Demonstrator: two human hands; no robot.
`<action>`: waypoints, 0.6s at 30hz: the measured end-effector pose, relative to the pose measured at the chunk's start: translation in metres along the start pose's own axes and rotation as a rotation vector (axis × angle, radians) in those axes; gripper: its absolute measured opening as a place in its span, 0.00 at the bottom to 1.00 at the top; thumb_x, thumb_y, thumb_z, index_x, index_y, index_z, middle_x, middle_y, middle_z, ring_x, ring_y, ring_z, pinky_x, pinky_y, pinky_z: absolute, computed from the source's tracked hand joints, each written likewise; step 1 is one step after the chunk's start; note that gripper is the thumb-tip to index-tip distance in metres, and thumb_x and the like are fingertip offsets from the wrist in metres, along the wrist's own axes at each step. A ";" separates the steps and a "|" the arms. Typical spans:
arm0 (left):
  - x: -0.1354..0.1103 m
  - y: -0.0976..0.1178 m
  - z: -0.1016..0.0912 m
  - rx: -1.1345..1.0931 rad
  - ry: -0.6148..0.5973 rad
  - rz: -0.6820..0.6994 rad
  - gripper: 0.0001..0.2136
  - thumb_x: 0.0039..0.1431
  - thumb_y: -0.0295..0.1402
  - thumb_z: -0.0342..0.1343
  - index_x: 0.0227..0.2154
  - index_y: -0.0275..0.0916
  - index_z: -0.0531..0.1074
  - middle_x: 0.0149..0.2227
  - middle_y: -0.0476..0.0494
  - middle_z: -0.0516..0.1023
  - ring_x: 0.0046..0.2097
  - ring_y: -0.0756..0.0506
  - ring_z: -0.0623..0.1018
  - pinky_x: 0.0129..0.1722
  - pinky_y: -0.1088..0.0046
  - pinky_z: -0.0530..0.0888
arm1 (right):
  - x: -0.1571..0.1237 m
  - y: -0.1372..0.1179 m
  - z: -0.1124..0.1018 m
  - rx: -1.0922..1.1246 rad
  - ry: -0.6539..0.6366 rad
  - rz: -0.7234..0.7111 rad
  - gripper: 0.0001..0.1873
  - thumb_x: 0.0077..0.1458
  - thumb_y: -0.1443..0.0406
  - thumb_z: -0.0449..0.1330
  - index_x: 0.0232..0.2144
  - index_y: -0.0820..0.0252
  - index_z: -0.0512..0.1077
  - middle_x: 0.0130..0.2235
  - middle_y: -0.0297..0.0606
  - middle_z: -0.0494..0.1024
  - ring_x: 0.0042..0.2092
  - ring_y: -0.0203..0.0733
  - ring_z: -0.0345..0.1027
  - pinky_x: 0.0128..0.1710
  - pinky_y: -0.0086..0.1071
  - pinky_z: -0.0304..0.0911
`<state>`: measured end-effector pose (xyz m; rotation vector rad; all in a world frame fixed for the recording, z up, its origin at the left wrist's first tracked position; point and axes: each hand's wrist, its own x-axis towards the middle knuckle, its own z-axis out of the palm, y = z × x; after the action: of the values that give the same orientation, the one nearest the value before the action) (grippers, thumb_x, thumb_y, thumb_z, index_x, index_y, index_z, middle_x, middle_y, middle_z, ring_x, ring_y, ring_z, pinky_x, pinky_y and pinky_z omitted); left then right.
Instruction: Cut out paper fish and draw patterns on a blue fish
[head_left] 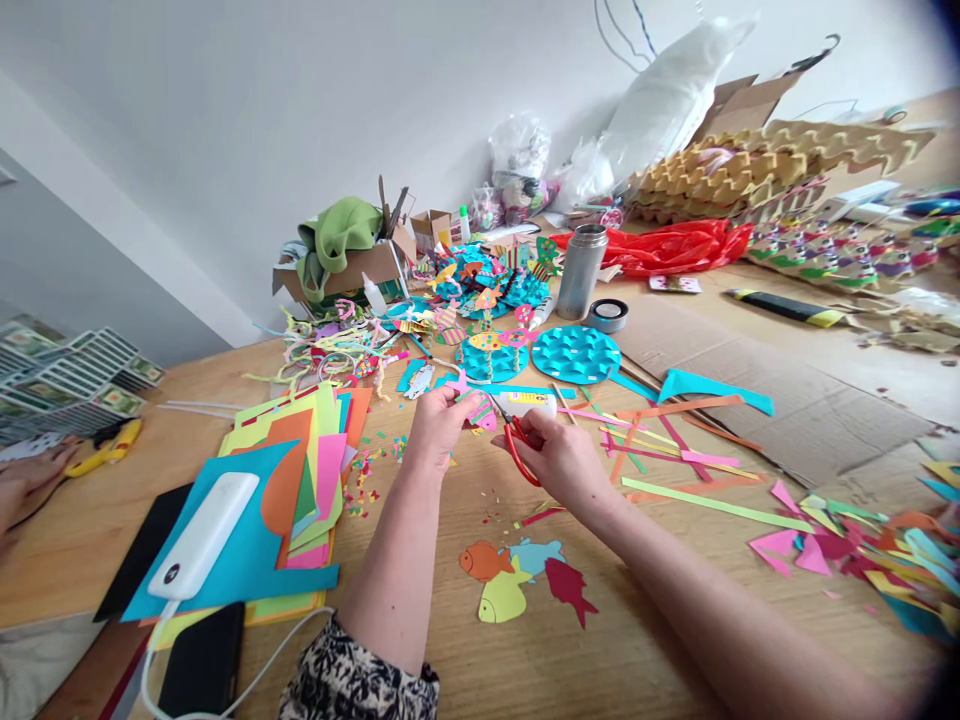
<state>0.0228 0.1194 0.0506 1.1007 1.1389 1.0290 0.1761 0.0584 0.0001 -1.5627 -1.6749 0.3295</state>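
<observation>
My left hand (437,424) pinches a pink paper fish (484,414) with stripes on its body, held above the table. In my right hand (559,450) are red-handled scissors (519,450), fingers through the loops and the blades pointing at the fish. Whether the blades touch the paper I cannot tell. Just behind the hands lies a white glue bottle (529,403). Nearer to me, several cut paper fish lie together: an orange one (484,561), a light blue one (538,557), a yellow one (504,598) and a dark red one (570,590).
Coloured paper sheets (322,450) are stacked at left, under a white power bank (204,535); a black phone (201,660) lies nearby. Paper strips (690,450) and scraps (832,530) spread rightward. Behind stand a steel flask (582,270) and blue egg-tray discs (576,354). Another person's hand (34,470) shows far left.
</observation>
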 end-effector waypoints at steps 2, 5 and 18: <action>0.000 -0.001 0.000 -0.008 0.009 -0.001 0.11 0.41 0.36 0.67 0.24 0.34 0.76 0.24 0.47 0.76 0.25 0.50 0.75 0.29 0.72 0.76 | 0.000 -0.001 0.000 0.003 0.004 -0.002 0.22 0.56 0.47 0.56 0.23 0.56 0.60 0.21 0.31 0.67 0.22 0.35 0.55 0.23 0.29 0.48; 0.001 -0.002 0.000 -0.008 0.017 0.002 0.10 0.40 0.35 0.68 0.23 0.34 0.75 0.24 0.48 0.76 0.25 0.50 0.74 0.29 0.72 0.75 | 0.000 -0.003 0.000 0.006 -0.011 -0.009 0.22 0.56 0.47 0.57 0.23 0.56 0.61 0.20 0.31 0.67 0.21 0.35 0.55 0.23 0.29 0.48; 0.003 -0.004 0.000 0.044 0.008 0.024 0.10 0.39 0.35 0.67 0.22 0.34 0.76 0.24 0.48 0.75 0.27 0.49 0.74 0.29 0.72 0.73 | -0.001 -0.005 0.000 -0.031 -0.023 0.003 0.22 0.56 0.46 0.55 0.23 0.56 0.63 0.19 0.33 0.68 0.20 0.36 0.58 0.23 0.30 0.49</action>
<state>0.0236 0.1216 0.0458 1.1486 1.1621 1.0312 0.1728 0.0566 0.0035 -1.5898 -1.7025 0.3262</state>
